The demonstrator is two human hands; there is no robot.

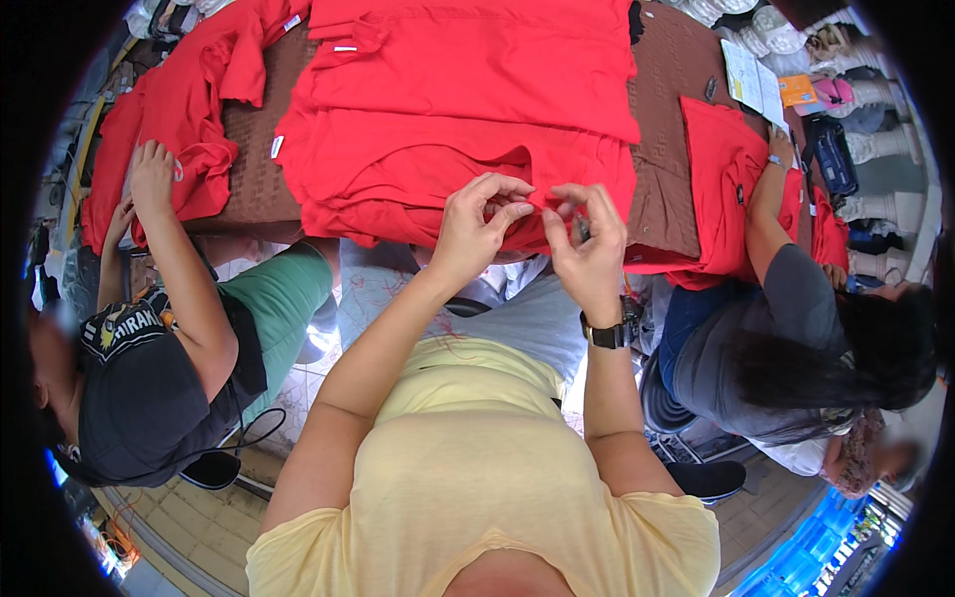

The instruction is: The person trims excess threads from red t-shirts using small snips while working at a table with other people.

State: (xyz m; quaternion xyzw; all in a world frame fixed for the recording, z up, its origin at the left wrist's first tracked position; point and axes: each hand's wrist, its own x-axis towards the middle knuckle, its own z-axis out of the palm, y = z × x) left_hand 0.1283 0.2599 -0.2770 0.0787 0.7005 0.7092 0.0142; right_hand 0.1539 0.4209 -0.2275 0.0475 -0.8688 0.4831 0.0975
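Observation:
A red shirt (pixel 418 164) lies spread at the near edge of the table, its neck opening towards my hands. My left hand (pixel 479 224) is closed in a pinch at the shirt's near edge, thumb against fingers, on a bit of the red cloth. Close beside it on the right, my right hand (pixel 589 249) is bent with its fingertips nearly together. A small grey metal tool (pixel 581 230) shows between its fingers and palm; most of it is hidden, so its kind is unclear. Red cloth lies behind both sets of fingertips.
More red garments (pixel 477 60) are stacked farther back on the brown-covered table (pixel 665 139). On the left, a person (pixel 169 348) handles red cloth; another person (pixel 786 338) does so on the right. A paper sheet (pixel 753 85) lies at the far right. Loose red threads cling to my lap.

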